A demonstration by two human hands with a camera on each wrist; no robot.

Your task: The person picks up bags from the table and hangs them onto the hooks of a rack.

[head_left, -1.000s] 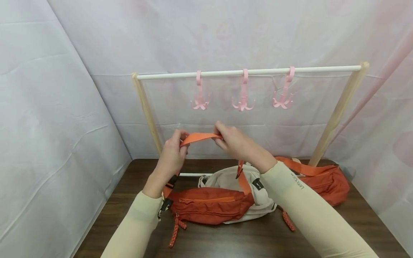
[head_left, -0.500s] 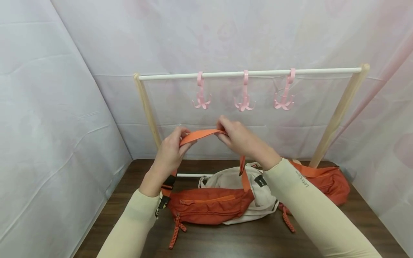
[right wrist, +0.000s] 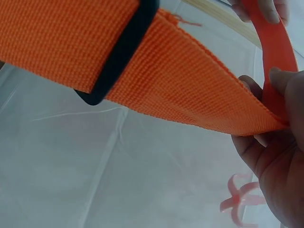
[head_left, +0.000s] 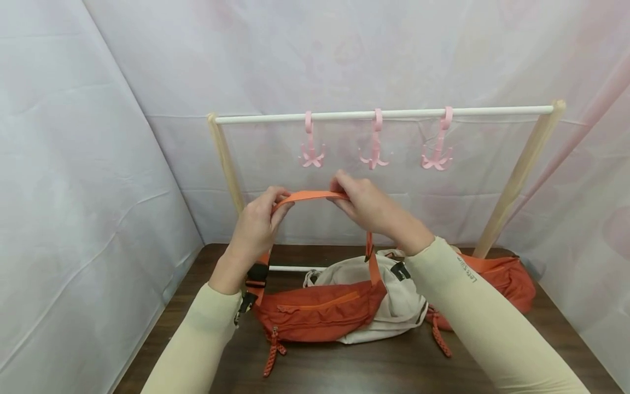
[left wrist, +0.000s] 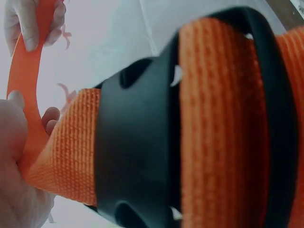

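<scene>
Both hands hold the orange strap (head_left: 312,195) of a rust-red waist bag (head_left: 320,311), stretching it into a flat arch between them. My left hand (head_left: 256,224) pinches its left end, thumb against the webbing. On the right end, my right hand (head_left: 366,205) grips with curled fingers. A black buckle (left wrist: 137,142) fills much of the left wrist view, below the left hand. In the right wrist view a black slider (right wrist: 116,57) sits on the strap. The bag hangs below, tilted, in front of a beige bag (head_left: 403,306); whether it touches the table is unclear.
Behind stands a rack with a white rod (head_left: 339,116) and wooden posts. Pink claw hooks hang from it: left (head_left: 311,156), middle (head_left: 376,156) and right (head_left: 437,156). Another rust-red bag (head_left: 512,282) lies at the right on the dark wooden table (head_left: 344,366), partly behind the right sleeve.
Both hands have risen a little, lifting the strap higher in the head view. The waist bag has tilted, its right end slightly higher. Both hands keep their hold.
</scene>
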